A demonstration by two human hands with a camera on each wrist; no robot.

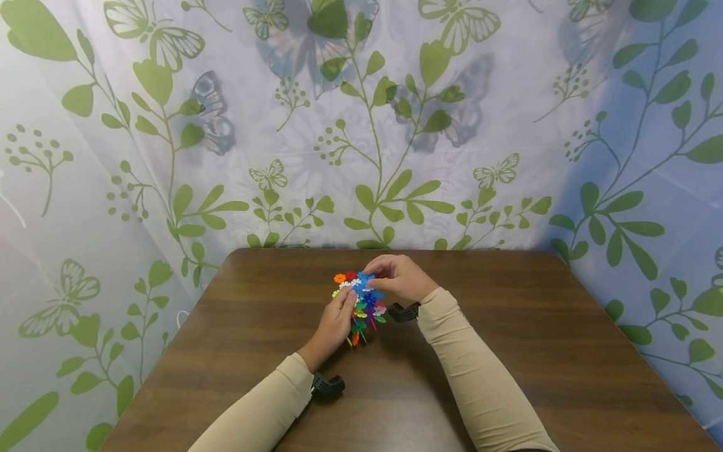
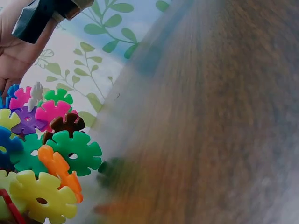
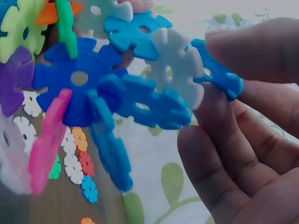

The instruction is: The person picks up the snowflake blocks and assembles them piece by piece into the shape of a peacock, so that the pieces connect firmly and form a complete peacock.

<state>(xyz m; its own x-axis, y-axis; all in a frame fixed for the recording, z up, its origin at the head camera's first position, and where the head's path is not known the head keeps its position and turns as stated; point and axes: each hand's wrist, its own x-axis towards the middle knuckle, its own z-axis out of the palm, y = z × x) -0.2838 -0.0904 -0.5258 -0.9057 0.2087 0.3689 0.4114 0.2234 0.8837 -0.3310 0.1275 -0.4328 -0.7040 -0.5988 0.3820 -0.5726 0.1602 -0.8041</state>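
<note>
A many-coloured cluster of interlocked plastic snowflake discs (image 1: pixel 369 309) is held up over the table by my left hand (image 1: pixel 334 320), its thumb lying on the near side. My right hand (image 1: pixel 405 277) is at the upper right of the cluster. Close up in the right wrist view, its thumb and fingers pinch a light blue disc (image 3: pixel 229 84), which meets a white disc (image 3: pixel 175 65) on the cluster's edge. A dark blue disc (image 3: pixel 58 74) sits farther in. The left wrist view shows green (image 2: pixel 79 151) and yellow discs (image 2: pixel 56 200) low on the cluster; my left fingers are hidden there.
Loose flat discs lie on the brown wooden table (image 1: pixel 508 351) beyond the cluster, among them an orange one (image 1: pixel 339 278) and a red one (image 1: pixel 351 275). Black wrist mounts (image 1: pixel 327 385) hang under both forearms. A leaf-and-butterfly patterned curtain (image 1: pixel 316 207) borders the table behind.
</note>
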